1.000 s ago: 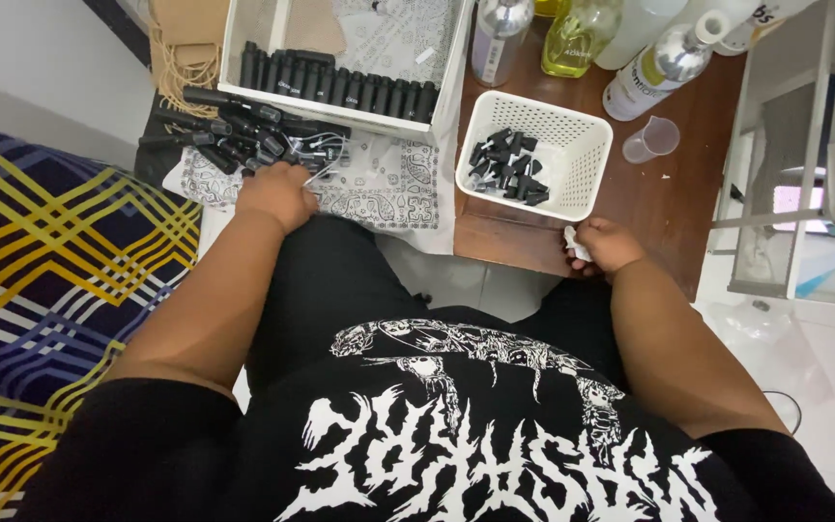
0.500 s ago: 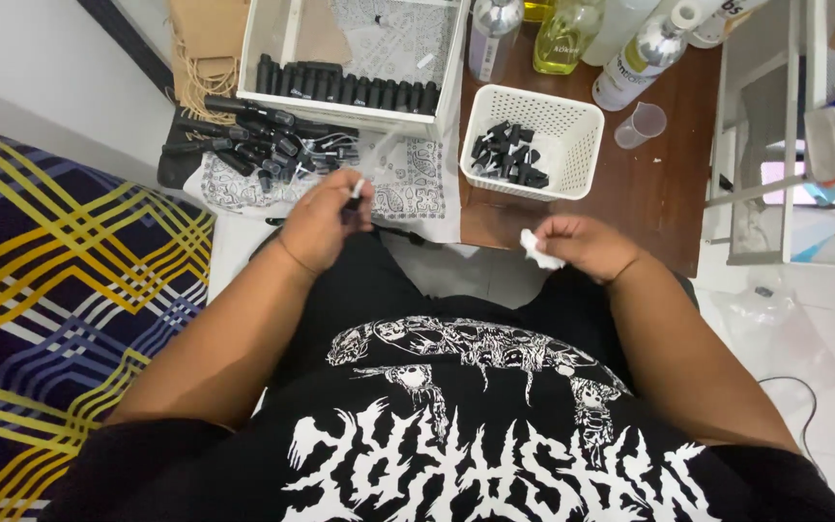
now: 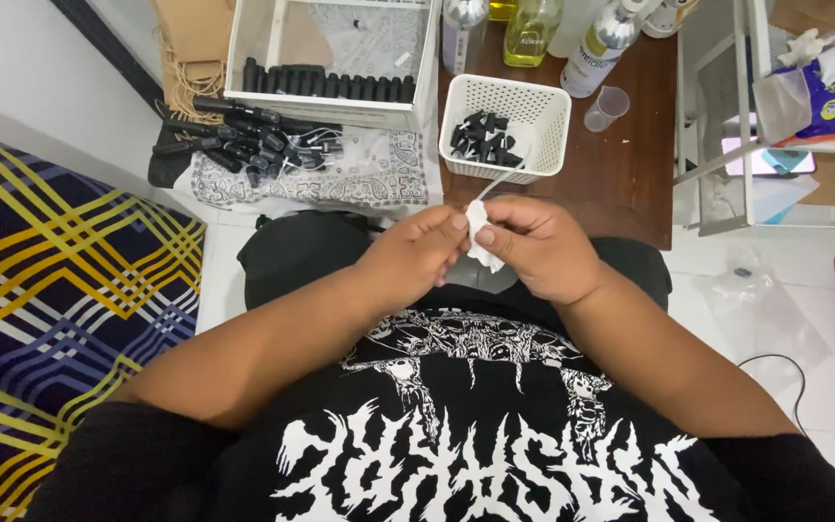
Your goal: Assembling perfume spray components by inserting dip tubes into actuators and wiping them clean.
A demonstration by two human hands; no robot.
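Head view, looking down at a seated person's lap. The left hand (image 3: 416, 253) and the right hand (image 3: 533, 246) meet in front of the torso, fingertips touching. Both hands pinch a small crumpled white tissue (image 3: 481, 237), which sits between them and hangs slightly below the thumbs. A thin clear tube (image 3: 503, 181) rises from the tissue, slanting away from the right hand toward the basket; its lower end is hidden in the tissue, so the fingers gripping it cannot be told apart.

Just beyond the hands, a white perforated basket (image 3: 545, 108) holds a heap of small black caps (image 3: 483, 143) and stands on a dark brown wooden table (image 3: 630, 184). Beyond the basket stand several clear bottles (image 3: 603, 39), and a small clear cup (image 3: 605, 107) sits to the right of the basket. Beyond the left hand, loose black sprayer tops (image 3: 244, 145) lie on a patterned white cloth (image 3: 369, 179); farther off, a white tray (image 3: 253, 58) holds a row of black cylinders (image 3: 326, 85). A blue and yellow patterned mat (image 3: 60, 300) lies well to the left of the left arm.
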